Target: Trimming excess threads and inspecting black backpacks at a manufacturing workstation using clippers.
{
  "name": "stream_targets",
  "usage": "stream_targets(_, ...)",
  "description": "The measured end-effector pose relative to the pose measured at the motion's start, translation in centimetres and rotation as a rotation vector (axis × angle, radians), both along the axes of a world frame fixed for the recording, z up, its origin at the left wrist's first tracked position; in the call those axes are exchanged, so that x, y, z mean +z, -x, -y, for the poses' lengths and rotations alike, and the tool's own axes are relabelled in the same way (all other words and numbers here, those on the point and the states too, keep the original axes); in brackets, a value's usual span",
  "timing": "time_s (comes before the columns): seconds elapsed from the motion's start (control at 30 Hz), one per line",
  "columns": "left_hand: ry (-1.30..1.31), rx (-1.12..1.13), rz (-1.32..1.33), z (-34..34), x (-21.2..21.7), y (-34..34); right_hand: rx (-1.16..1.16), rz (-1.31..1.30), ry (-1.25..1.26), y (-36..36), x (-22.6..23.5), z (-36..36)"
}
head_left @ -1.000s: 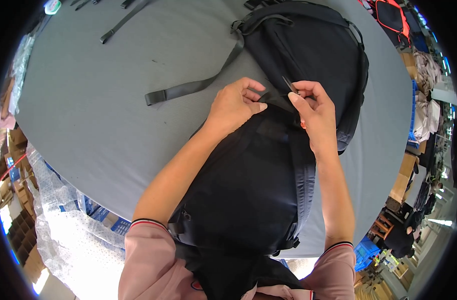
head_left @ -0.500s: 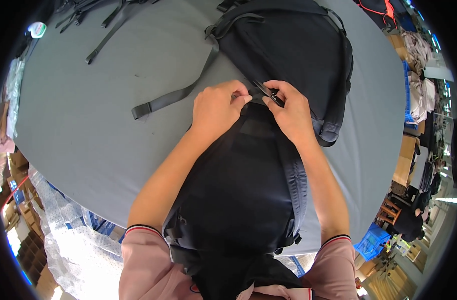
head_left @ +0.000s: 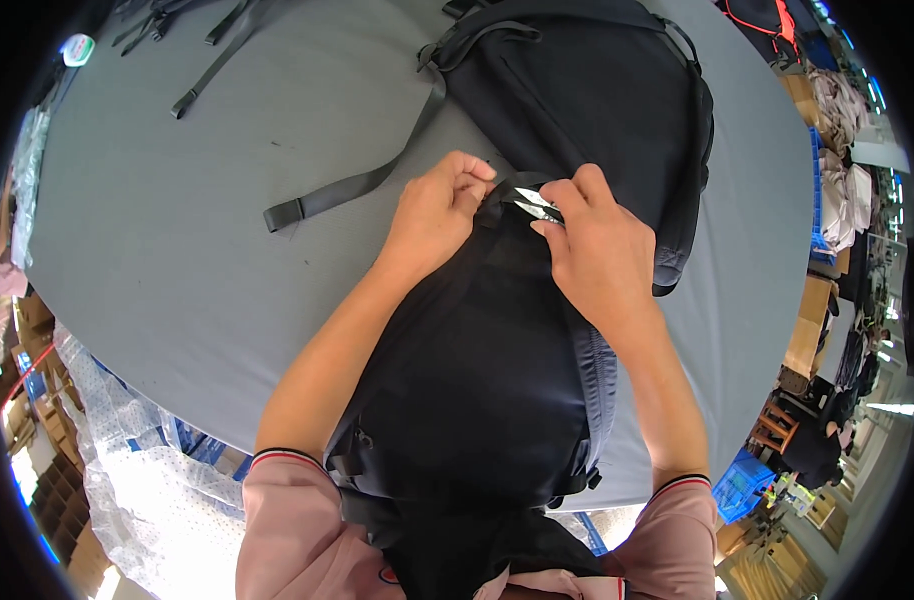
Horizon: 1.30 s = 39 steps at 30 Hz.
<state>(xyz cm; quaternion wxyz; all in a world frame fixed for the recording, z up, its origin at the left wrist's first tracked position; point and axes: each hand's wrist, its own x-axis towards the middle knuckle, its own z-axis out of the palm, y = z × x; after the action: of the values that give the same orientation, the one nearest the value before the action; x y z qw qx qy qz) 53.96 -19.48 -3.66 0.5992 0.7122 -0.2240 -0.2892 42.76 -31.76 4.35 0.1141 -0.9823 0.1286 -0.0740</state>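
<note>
A black backpack (head_left: pixel 477 370) lies in front of me, its top end pointing away. My right hand (head_left: pixel 602 240) grips a small pair of thread snips (head_left: pixel 537 203), whose bright blades point left and lie at the black webbing at the bag's top. Left of the blades, my left hand (head_left: pixel 440 208) is closed in a pinch beside that webbing. Whatever its fingertips hold is too small or hidden to make out. Just beyond both hands lies a second black backpack (head_left: pixel 587 90), with a loose grey-black strap (head_left: pixel 352 187) trailing left from it.
The grey-covered table (head_left: pixel 177 270) spreads around the bags. More black straps (head_left: pixel 212 75) lie at its far left. Clear dotted plastic (head_left: pixel 127 440) hangs by the near left edge. At the right are a blue crate (head_left: pixel 744 485), cardboard boxes (head_left: pixel 812 320) and a person in dark clothes (head_left: pixel 815 450).
My right hand has turned and shifted slightly right, and the snips' blades now show bright against the webbing. The left hand has moved slightly away from me, still pinched.
</note>
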Motion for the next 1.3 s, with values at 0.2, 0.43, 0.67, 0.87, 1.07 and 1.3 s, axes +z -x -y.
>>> stream_targets(0.2, -0.057, -0.137, -0.183, -0.3, 1.3, -0.3, 0.112, 0.05, 0.128, -0.9, -0.3, -0.2)
stream_targets(0.43, -0.044, -0.11, -0.19, -0.3, 0.7, -0.4, 0.228, 0.084, 0.306, -1.1, -1.1, -0.3)
stream_targets(0.67, -0.06, -0.108, -0.195, -0.1, 1.0, -0.4, 0.087, 0.121, 0.129, -0.2, -0.3, 0.0)
stream_targets(0.87, -0.07, -0.101, -0.199, 0.0, 1.0, -0.4, 0.113, 0.04, 0.14, -0.5, -1.3, -0.3)
stream_targets(1.07, -0.057, -0.096, -0.199, -0.1, 0.5, -0.5, 0.074, 0.057, 0.116, -0.4, -1.0, -0.4)
stream_targets(1.3, -0.248, -0.188, 0.087, 0.7, 2.1, -0.3, -0.287, 0.149, -0.49, 0.3, -2.8, 2.6)
